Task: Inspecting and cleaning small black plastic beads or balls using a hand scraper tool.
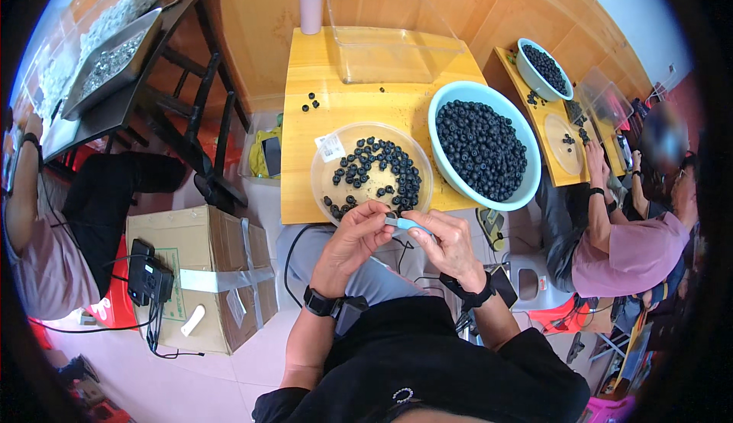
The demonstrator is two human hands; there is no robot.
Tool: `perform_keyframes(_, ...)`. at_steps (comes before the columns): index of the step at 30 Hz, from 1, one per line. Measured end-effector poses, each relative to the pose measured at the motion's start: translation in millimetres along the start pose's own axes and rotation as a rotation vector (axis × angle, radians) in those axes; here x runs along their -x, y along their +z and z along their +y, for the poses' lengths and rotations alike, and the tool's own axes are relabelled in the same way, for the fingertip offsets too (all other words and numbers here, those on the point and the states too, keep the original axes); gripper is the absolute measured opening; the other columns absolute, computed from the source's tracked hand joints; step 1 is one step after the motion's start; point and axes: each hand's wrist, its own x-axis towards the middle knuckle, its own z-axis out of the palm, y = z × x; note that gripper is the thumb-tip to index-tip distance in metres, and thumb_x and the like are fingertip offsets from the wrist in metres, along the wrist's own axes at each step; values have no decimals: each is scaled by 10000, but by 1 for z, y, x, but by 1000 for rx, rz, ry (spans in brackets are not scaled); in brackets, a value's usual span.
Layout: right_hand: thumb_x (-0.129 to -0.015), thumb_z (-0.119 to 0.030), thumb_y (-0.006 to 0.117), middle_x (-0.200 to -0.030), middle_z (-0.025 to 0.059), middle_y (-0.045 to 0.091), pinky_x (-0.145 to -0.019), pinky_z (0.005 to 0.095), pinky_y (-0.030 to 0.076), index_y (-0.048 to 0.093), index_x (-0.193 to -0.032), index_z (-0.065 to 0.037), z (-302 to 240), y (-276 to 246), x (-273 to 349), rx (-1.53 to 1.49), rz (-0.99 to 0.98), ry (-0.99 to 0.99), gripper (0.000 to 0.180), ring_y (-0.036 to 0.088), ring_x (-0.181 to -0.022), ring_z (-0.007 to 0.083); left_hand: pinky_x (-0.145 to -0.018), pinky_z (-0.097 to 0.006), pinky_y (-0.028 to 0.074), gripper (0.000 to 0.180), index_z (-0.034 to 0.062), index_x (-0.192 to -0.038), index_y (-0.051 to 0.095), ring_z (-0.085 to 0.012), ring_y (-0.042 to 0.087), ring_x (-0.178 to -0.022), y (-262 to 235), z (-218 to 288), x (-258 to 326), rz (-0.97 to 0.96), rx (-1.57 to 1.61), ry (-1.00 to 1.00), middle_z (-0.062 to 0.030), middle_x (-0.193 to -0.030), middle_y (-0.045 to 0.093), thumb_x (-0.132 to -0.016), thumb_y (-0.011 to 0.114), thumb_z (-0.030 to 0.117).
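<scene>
My left hand pinches a small black round part between thumb and fingertips. In my right hand is a small tool with a light blue handle, its metal end touching or very near the part. Just beyond my hands lies a clear round plastic tray with many loose black parts on it. To its right a light blue basin is heaped with the same black parts. A white label sits at the tray's left.
On the yellow wooden table stand a pink tumbler and a clear plastic bin. A taped cardboard box is at my left. People sit on both sides; the right one works at another table with a blue basin.
</scene>
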Motion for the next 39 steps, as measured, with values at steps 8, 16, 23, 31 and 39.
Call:
perform_keyframes(8, -797, -159, 628, -733, 113, 619, -520, 348, 459, 653, -945, -47, 7, 4, -6, -14, -5, -3, 187, 594, -595, 277, -609, -207, 488, 110, 36, -925, 568, -103, 590, -683, -1, 3, -2, 46, -21, 17, -61, -795, 612, -828, 611, 66)
perform_keyframes(16, -836, -128, 586, -841, 172, 654, -610, 334, 496, 649, -938, 10, 41, 4, -4, -10, 189, 128, 183, 643, -724, 292, -608, -195, 475, 155, 33, -928, 569, -109, 564, -670, 15, 7, 10, -78, -78, -16, -91, -831, 578, -805, 643, 91)
perform_keyframes(23, -843, -144, 581, -838, 167, 656, -639, 309, 485, 640, -956, 24, 20, 7, -8, -177, 111, 192, 210, 644, -719, 238, -647, -204, 508, 147, 27, -957, 559, -104, 585, -707, 9, 5, 4, 16, -16, -4, -101, -876, 592, -826, 613, 64)
perform_keyframes(31, -715, -56, 714, -736, 2, 564, -538, 201, 383, 643, -942, 4, -6, 9, -8, -548, 25, 281, 245, 470, -615, 48, -671, -216, 535, 137, 44, -939, 562, -114, 620, -749, 3, -2, -1, 4, -66, -8, -74, -918, 631, -815, 597, -2)
perform_keyframes(39, -752, -108, 714, -686, -47, 521, -538, 185, 362, 625, -828, -7, -2, 16, -5, -849, -74, 467, 155, 443, -614, 20, -628, -213, 529, 161, 50, -876, 517, -120, 623, -725, 2, -1, 3, -22, -152, -80, -54, -865, 611, -780, 627, -19)
